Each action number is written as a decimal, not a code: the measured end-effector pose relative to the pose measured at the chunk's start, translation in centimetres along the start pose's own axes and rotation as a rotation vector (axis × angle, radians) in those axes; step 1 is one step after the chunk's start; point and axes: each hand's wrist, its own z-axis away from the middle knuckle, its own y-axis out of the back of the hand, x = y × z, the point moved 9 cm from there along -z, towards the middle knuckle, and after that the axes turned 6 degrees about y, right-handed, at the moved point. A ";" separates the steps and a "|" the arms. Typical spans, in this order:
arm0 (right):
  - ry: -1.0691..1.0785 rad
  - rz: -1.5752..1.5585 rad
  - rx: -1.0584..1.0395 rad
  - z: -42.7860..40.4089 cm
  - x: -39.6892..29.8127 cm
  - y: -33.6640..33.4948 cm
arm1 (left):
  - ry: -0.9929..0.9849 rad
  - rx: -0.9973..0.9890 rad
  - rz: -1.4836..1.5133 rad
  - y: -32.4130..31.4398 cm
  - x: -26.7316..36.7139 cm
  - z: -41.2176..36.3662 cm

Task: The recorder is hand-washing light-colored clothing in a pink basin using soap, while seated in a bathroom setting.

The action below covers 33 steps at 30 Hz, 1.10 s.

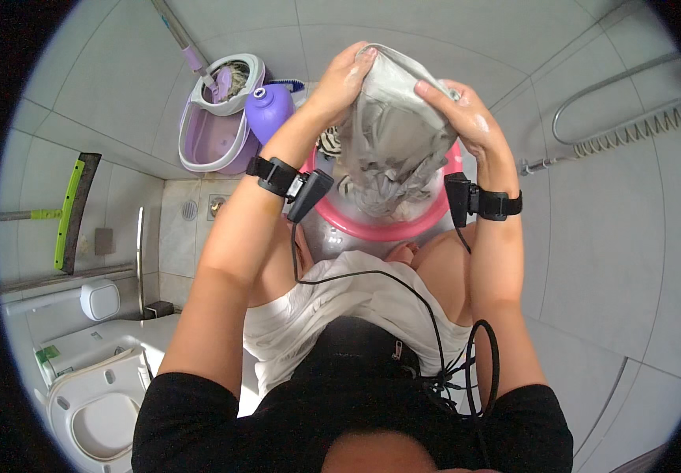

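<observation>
Both hands hold up a wet grey garment (402, 127) by its upper edge, stretched between them. My left hand (349, 74) pinches its left top corner, with white suds on the skin. My right hand (464, 112) grips the edge farther right, thumb on top, also with suds. The garment's lower part hangs bunched over a pink basin (370, 230) holding cloudy, sudsy water. A black-and-white striped cloth (330, 142) lies at the basin's left side, partly hidden by the grey garment. Which garment the grey one is, I cannot tell.
Left of the basin stand a purple container (269, 109) and a mop bucket (184, 136) with a mop (193, 59). A green squeegee (68, 216) and a toilet (57, 408) are at the left. A coiled shower hose (636, 130) hangs at the right. Cables cross my lap.
</observation>
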 end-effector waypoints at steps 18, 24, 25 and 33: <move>0.259 -0.662 0.600 -0.9 3.5 -1.9 | -0.574 0.202 -0.789 -6.3 4.1 4.6; 0.452 -0.537 0.770 0.1 3.9 1.0 | -0.431 0.148 -0.665 -7.1 2.4 4.3; 0.450 -0.537 0.770 0.1 4.0 0.3 | -0.429 0.148 -0.665 -6.5 2.3 3.8; 0.375 -0.707 0.686 -0.1 5.4 -1.1 | -0.344 0.157 -0.618 -6.0 1.6 3.8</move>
